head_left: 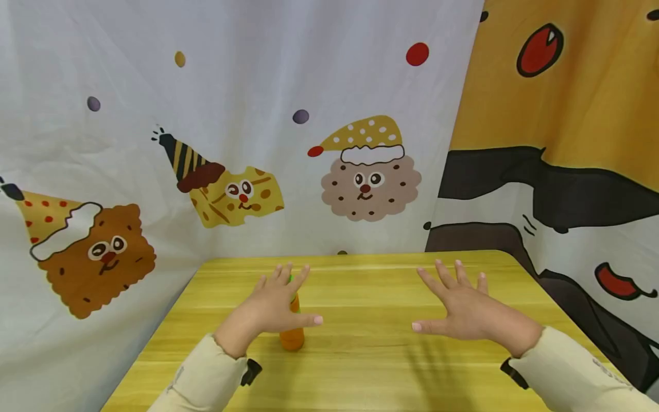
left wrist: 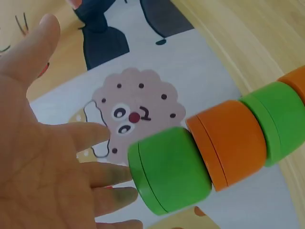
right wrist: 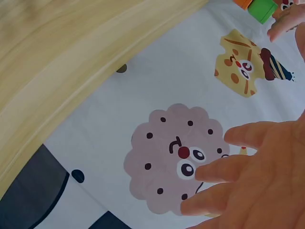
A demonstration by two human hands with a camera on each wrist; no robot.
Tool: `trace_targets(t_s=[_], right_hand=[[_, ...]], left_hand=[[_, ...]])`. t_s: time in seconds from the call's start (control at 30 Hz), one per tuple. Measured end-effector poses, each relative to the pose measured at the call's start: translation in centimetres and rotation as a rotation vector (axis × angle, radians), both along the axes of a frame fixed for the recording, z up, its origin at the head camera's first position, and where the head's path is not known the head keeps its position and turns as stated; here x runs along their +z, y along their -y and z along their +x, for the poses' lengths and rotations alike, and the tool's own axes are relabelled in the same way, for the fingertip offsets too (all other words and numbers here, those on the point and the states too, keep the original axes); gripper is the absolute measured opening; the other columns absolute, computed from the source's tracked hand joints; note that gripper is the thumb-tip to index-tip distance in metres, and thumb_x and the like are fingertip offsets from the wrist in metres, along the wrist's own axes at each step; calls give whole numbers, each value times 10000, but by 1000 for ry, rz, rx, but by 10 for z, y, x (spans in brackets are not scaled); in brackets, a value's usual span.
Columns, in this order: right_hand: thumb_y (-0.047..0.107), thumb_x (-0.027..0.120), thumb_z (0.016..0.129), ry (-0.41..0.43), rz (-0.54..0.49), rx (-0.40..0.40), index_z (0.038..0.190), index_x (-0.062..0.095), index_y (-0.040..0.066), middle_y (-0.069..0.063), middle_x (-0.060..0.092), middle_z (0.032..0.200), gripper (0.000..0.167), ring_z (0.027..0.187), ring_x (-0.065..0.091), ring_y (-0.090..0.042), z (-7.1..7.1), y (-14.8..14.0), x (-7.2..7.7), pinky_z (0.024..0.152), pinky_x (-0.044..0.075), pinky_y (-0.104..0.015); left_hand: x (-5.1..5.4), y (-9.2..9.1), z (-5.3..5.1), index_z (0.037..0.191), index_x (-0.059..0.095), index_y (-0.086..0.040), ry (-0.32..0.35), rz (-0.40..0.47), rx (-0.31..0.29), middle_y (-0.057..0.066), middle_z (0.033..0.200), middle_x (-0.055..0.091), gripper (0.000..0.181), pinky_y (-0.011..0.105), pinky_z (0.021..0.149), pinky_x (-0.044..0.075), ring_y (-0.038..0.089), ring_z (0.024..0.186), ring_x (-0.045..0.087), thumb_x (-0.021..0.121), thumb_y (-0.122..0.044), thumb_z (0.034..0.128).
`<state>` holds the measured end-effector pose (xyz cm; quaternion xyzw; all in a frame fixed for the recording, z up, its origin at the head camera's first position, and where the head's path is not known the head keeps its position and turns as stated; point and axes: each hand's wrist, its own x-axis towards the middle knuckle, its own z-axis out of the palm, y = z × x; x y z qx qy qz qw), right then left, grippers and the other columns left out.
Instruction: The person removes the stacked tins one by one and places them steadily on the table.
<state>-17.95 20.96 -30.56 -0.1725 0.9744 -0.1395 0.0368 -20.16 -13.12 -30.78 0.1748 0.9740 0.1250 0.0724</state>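
Note:
A stack of rounded green and orange cup-like pieces (head_left: 292, 340) stands upright on the table, partly hidden behind my left hand in the head view. Its alternating green (left wrist: 174, 169) and orange (left wrist: 228, 143) pieces show closely in the left wrist view. My left hand (head_left: 275, 300) is raised beside the stack with fingers spread and thumb pointing right; whether its fingertips touch the top green piece, I cannot tell. On the other side, my right hand (head_left: 463, 306) hovers above the table, fingers straight and spread, holding nothing.
The wooden table (head_left: 360, 366) has its far edge against a white cloth (head_left: 247, 86) printed with cartoon cookies and cheese. An orange patterned cloth (head_left: 592, 109) hangs at the right. Dark bands (head_left: 251, 372) sit at the sleeve cuffs.

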Motion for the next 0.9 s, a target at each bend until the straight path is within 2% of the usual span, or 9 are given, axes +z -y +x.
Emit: trace_targets(t_s=[0.2, 0.27, 0.4, 0.6, 0.9], right_hand=[[733, 539, 734, -40, -66, 80, 1477, 235, 85, -304, 85, 1496, 1033, 1354, 6, -514, -5, 8, 0, 1033, -13, -688], [727, 528, 748, -49, -73, 106, 1476, 229, 70, -301, 86, 1497, 1025, 1370, 20, -482, -8, 13, 0, 1064, 18, -652], [701, 514, 783, -70, -68, 154, 1465, 237, 28, -284, 119, 1499, 997, 1386, 56, -438, -15, 28, -1, 1101, 69, -597], [580, 584, 823, -100, -74, 237, 1450, 254, -8, -240, 168, 1504, 921, 1398, 105, -389, -27, 59, -5, 1130, 103, -536], [450, 624, 856, -95, -116, 359, 1436, 269, -35, -225, 212, 1497, 836, 1401, 129, -365, -36, 96, -12, 1140, 117, -504]], left_hand=[[-6, 15, -9, 1502, 147, -215, -67, 167, 69, 234, 1508, 164, 1075, 618, 1028, 282, 483, 1314, 263, 736, -576, 678], [-9, 21, -13, 1503, 139, -220, -72, 209, 88, 223, 1510, 174, 1088, 592, 1005, 337, 456, 1308, 297, 772, -520, 672], [-17, 32, -18, 1504, 140, -196, -53, 287, 118, 194, 1514, 195, 1078, 571, 1011, 346, 416, 1326, 295, 815, -377, 684], [-27, 44, -21, 1498, 154, -118, -40, 327, 133, 183, 1503, 238, 1074, 574, 1050, 290, 403, 1351, 251, 830, -288, 681], [-39, 56, -23, 1485, 197, -80, -32, 378, 174, 232, 1435, 349, 1054, 548, 983, 387, 415, 1283, 366, 829, -314, 674]])
